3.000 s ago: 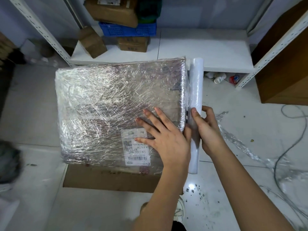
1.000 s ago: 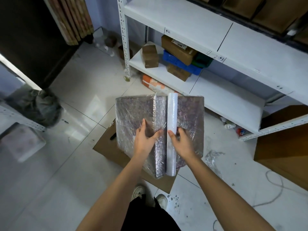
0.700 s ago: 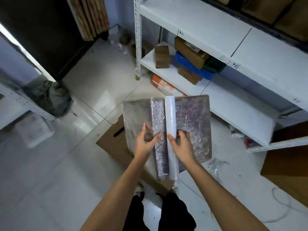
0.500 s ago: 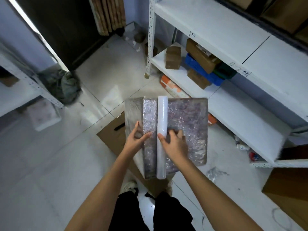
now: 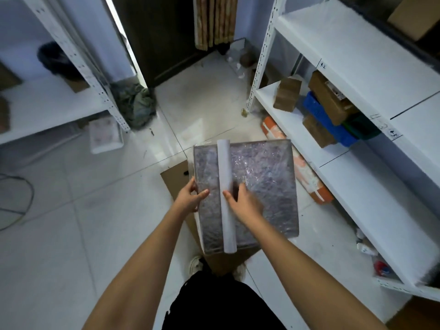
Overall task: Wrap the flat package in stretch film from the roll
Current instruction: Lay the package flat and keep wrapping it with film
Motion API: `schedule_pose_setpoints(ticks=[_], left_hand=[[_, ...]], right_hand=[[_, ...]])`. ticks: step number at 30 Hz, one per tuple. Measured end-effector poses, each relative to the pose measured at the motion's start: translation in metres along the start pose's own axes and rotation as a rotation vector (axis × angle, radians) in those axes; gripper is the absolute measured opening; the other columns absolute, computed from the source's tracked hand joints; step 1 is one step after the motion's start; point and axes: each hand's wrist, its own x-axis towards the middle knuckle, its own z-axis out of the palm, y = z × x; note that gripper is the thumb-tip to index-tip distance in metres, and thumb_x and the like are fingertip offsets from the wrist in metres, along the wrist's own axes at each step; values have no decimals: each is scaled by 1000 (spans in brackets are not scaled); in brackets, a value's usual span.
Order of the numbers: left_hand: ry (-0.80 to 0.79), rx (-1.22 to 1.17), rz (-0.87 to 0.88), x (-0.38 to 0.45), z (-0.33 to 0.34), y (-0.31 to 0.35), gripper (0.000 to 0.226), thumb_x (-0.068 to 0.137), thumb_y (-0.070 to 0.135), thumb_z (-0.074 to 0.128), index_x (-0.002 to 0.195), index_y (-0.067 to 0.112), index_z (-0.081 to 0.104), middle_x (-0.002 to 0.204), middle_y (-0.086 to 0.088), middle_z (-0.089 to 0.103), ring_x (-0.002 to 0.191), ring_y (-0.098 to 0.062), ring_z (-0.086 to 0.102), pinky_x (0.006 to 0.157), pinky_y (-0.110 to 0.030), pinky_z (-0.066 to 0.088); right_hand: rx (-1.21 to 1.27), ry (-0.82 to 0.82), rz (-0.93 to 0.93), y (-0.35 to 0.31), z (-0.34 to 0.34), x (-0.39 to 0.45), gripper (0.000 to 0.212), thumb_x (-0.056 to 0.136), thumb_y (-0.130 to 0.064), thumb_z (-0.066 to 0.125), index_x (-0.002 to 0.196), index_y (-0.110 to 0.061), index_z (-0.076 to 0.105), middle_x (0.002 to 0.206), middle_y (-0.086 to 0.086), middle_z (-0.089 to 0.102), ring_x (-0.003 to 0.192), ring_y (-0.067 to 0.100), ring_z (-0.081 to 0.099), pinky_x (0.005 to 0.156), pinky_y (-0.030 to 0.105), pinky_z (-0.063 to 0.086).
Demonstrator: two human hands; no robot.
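Fingers (image 5: 200, 193) pinching package (image 5: 262, 177) edge, right hand (image 5: 245, 201) gripping roll (image 5: 225, 182), now rolling leftward across the face, adding another film layer.

Flat package (image 5: 262, 186): showing dull grey-purple under glossy, crinkled clear film, catching pale glints. Roll (image 5: 225, 186): reading plain white. Cardboard sheet (image 5: 176, 179) beneath: showing brown. Floor (image 5: 95, 222): showing glossy white tiles with thin dark joints. Shelving (image 5: 357, 55): showing white, uprights dotted with rows of holes. Crate (image 5: 333, 129) on lower shelf: showing bright blue among brown boxes. Bag (image 5: 307, 172) under shelf: showing orange and white. Shorts (image 5: 221, 306): showing black.
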Motion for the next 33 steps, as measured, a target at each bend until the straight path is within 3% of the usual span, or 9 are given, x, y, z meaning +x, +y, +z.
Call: schedule_pose_setpoints(ticks=[3, 8, 12, 15, 19, 22, 25, 29, 33], left_hand=[[-14, 34, 27, 0, -11, -16, 72, 88, 19, 67, 149, 23, 29, 140, -5, 49, 121, -27, 53, 85, -43, 54], [-41, 39, 69, -5, -23, -28, 73, 89, 10, 65, 150, 18, 27, 142, -7, 47, 128, -26, 48, 94, -36, 48], [-25, 48, 107, -4, -30, -35, 72, 89, 4, 64, 150, 14, 26, 144, -8, 45, 129, -20, 46, 100, -29, 44], [-30, 67, 123, 0, -32, -34, 71, 90, 2, 61, 150, 14, 25, 136, -2, 48, 121, -11, 46, 95, -21, 41], [9, 151, 163, 14, -38, -41, 77, 88, 14, 67, 151, 18, 24, 142, -5, 49, 129, -19, 47, 108, -40, 39], [19, 199, 176, 22, -42, -35, 74, 89, 13, 66, 151, 16, 26, 142, -7, 49, 129, -20, 47, 107, -33, 38], [23, 246, 169, 29, -43, -28, 72, 90, 14, 64, 151, 15, 26, 141, -6, 50, 128, -19, 48, 102, -29, 39], [8, 318, 156, 34, -44, -27, 72, 89, 18, 65, 150, 17, 24, 138, -6, 53, 126, -21, 51, 105, -41, 41], [13, 371, 134, 41, -46, -30, 75, 88, 23, 66, 149, 17, 25, 140, -7, 52, 127, -24, 50, 104, -45, 42]], right_hand=[[-36, -75, -54, -9, 11, -8, 45, 98, -47, 35, 124, -11, 39, 117, 11, 56, 102, 29, 58, 79, 39, 48], [-132, -184, -32, -20, 29, -19, 48, 99, -49, 27, 120, -8, 40, 112, 14, 60, 93, 32, 62, 80, 44, 50], [-127, -175, 26, -33, 38, -19, 48, 98, -48, 29, 118, -6, 41, 112, 15, 61, 93, 35, 62, 82, 45, 50], [-118, -117, 74, -44, 43, -15, 49, 98, -45, 30, 120, -4, 40, 116, 16, 59, 99, 35, 60, 80, 40, 46], [-126, -84, 132, -57, 48, -4, 56, 96, -52, 30, 124, -5, 39, 122, 15, 58, 106, 33, 58, 85, 40, 41], [-161, -23, 154, -62, 51, 4, 68, 91, -65, 33, 125, -7, 38, 121, 13, 58, 107, 31, 58, 76, 36, 38], [-189, 37, 160, -62, 53, 8, 68, 89, -65, 39, 127, -7, 36, 121, 12, 57, 106, 30, 59, 71, 34, 35], [-115, 25, 189, -61, 50, 15, 61, 88, -57, 51, 125, -11, 38, 122, 9, 57, 109, 29, 58, 73, 34, 36], [-81, 57, 197, -55, 41, 15, 68, 79, -63, 60, 122, -14, 41, 118, 5, 60, 107, 29, 59, 80, 36, 44]])
